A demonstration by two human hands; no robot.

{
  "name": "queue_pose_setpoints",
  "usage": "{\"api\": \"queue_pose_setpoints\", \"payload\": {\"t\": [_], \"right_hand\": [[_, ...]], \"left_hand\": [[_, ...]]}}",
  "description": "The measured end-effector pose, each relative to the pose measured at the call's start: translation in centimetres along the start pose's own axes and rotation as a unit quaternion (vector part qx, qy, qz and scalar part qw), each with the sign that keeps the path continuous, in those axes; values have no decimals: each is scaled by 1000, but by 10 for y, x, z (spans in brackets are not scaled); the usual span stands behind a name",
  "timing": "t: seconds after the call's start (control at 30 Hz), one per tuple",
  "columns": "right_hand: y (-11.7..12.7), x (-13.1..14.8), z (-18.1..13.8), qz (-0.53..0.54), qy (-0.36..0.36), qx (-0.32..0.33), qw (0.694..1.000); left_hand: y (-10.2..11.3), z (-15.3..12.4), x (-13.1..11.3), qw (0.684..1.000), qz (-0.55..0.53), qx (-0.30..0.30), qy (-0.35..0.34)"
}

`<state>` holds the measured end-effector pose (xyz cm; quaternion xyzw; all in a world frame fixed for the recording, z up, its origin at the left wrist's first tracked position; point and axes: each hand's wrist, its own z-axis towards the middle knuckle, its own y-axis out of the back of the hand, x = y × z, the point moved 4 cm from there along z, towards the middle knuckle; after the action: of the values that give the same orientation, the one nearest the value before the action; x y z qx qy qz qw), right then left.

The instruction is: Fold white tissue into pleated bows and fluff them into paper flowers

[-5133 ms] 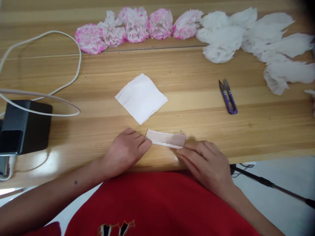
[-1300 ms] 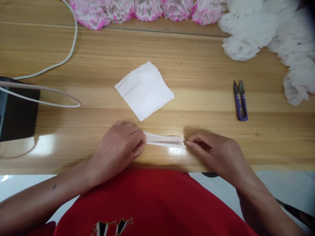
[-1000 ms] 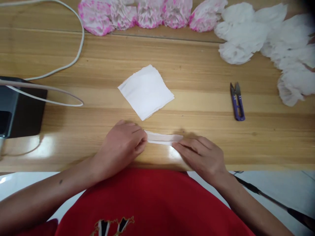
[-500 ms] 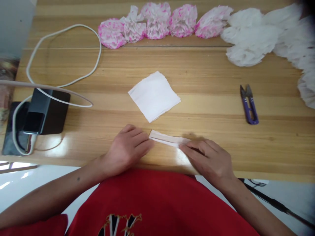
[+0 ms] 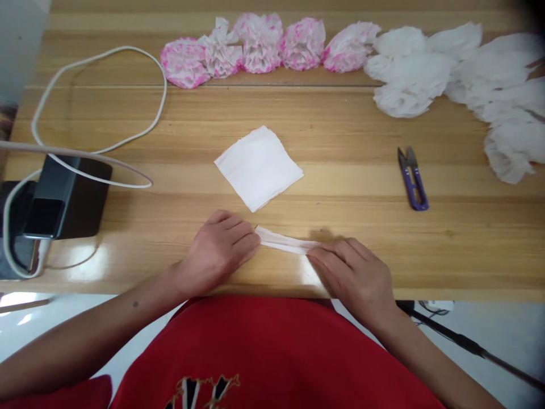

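A narrow folded strip of white tissue paper [image 5: 284, 241] lies low over the table near its front edge, stretched between my two hands. My left hand [image 5: 223, 244] is closed on its left end, fingers together. At the other end, my right hand [image 5: 353, 270] pinches the strip between thumb and fingers. Just beyond the strip, a square stack of white tissue paper [image 5: 259, 169] lies flat, one corner pointing toward me. Neither hand touches that stack. My fingers hide both ends of the strip.
Purple thread snips [image 5: 413, 179] lie to the right. Pink-edged tissue flowers [image 5: 259, 44] line the back, with white tissue flowers [image 5: 413, 71] at the back right. A white cable [image 5: 164, 94] loops around a dark box-shaped device [image 5: 79, 196] on the left of the wooden table [image 5: 340, 113].
The strip looks narrower, and my right fingers have closed further over its end. The whole view has shifted slightly, moving the table items left.
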<state>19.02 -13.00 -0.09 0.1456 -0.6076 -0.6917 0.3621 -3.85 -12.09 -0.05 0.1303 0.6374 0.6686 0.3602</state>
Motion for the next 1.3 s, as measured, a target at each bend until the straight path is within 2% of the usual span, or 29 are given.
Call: {"api": "queue_pose_setpoints", "payload": {"t": [0.23, 0.37, 0.53, 0.77, 0.9, 1.07, 1.17, 1.3], "right_hand": [[1, 2, -2, -1, -61, 5, 998], [3, -1, 2, 6, -105, 14, 994], [3, -4, 7, -3, -137, 40, 990], [3, -8, 10, 24, -158, 42, 986], [6, -11, 5, 50, -138, 36, 988], [15, -4, 1, 61, -74, -36, 995], [8, 4, 6, 39, -61, -34, 997], [-4, 7, 11, 7, -81, -26, 996]], "left_hand": [[4, 2, -1, 998, -51, 10, 24], [8, 12, 1, 995, -71, 47, 51], [9, 21, 2, 990, -67, 109, 65], [6, 29, 5, 989, -36, 119, 87], [7, 31, 4, 989, -23, 124, 82], [9, 31, 2, 991, -13, 107, 77], [9, 31, 1, 992, 5, 102, 77], [9, 29, 0, 990, 18, 116, 80]]}}
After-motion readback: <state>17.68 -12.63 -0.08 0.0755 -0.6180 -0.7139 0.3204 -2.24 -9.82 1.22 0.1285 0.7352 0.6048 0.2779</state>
